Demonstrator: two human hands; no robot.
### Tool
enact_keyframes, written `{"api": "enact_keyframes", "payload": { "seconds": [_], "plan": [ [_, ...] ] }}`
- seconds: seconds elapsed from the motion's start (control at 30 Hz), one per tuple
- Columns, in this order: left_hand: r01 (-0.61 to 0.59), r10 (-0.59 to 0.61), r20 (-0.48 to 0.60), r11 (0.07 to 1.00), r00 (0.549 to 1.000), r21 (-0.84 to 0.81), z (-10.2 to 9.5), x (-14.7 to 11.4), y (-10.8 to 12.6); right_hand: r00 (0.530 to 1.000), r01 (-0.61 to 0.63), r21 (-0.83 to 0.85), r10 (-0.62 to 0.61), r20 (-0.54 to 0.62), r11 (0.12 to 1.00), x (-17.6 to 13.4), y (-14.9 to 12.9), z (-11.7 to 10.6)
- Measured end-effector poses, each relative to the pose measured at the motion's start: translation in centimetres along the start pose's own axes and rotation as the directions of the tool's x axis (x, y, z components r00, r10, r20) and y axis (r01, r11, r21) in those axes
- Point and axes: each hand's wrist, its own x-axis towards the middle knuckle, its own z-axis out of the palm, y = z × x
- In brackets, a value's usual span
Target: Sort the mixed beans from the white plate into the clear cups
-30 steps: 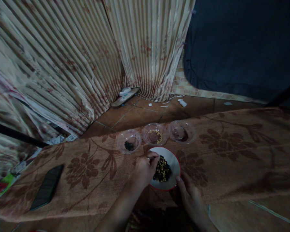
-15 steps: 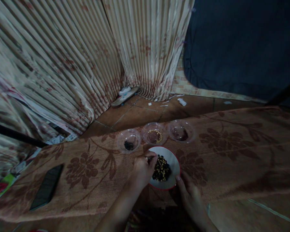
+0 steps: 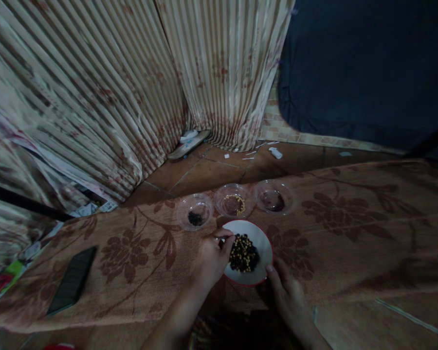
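Observation:
A white plate with a red rim (image 3: 262, 236) lies on a brown flowered mat (image 3: 350, 228). It holds a pile of mixed dark and yellow beans (image 3: 244, 253). My left hand (image 3: 212, 257) hovers at the plate's left edge with thumb and fingertips pinched together beside the pile; anything between them is too small to see. My right hand (image 3: 287, 293) holds the plate's near right rim with the thumb on it. Beyond the plate stand three clear cups: the left cup (image 3: 195, 212) with dark beans, the middle cup (image 3: 233, 201) with yellow beans, the right cup (image 3: 274, 197) with something reddish.
A dark phone (image 3: 71, 280) lies on the mat's left part. Beyond the mat is a tiled floor with a sandal (image 3: 189, 144) and small scraps, a striped curtain (image 3: 131, 82) behind it, and dark cloth (image 3: 365, 68) at the right.
My left hand's pinched fingertips have drawn slightly left, from over the beans to the plate's left edge. My right hand has stayed on the rim.

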Motion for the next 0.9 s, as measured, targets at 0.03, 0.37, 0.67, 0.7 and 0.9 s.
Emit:
{"api": "enact_keyframes", "payload": {
  "seconds": [0.03, 0.37, 0.67, 0.7, 0.9],
  "plan": [
    [0.009, -0.009, -0.008, 1.0, 1.0, -0.007, -0.1, -0.2, 0.0, 1.0, -0.001, -0.004, 0.001, 0.0, 1.0, 0.0, 0.0, 0.0],
    [-0.052, 0.052, 0.005, 0.999, 0.999, -0.012, 0.6, -0.4, 0.2, 0.999, -0.038, -0.008, 0.038, 0.004, 0.999, 0.0, 0.1, 0.0],
    [-0.158, 0.146, 0.133, 0.984, 0.98, 0.08, 0.0, 0.1, 0.6, 0.999, -0.023, 0.007, 0.023, 0.027, 1.0, -0.1, 0.2, 0.0],
    [-0.168, 0.154, 0.149, 0.982, 0.977, 0.086, 0.0, 0.1, 0.6, 0.999, -0.023, 0.0, 0.023, 0.023, 1.0, -0.1, 0.2, 0.0],
    [-0.184, 0.164, 0.179, 0.978, 0.97, 0.101, 0.2, 0.3, 0.4, 0.999, -0.036, -0.015, 0.037, 0.028, 0.999, -0.2, 0.0, -0.1]
  ]
}}
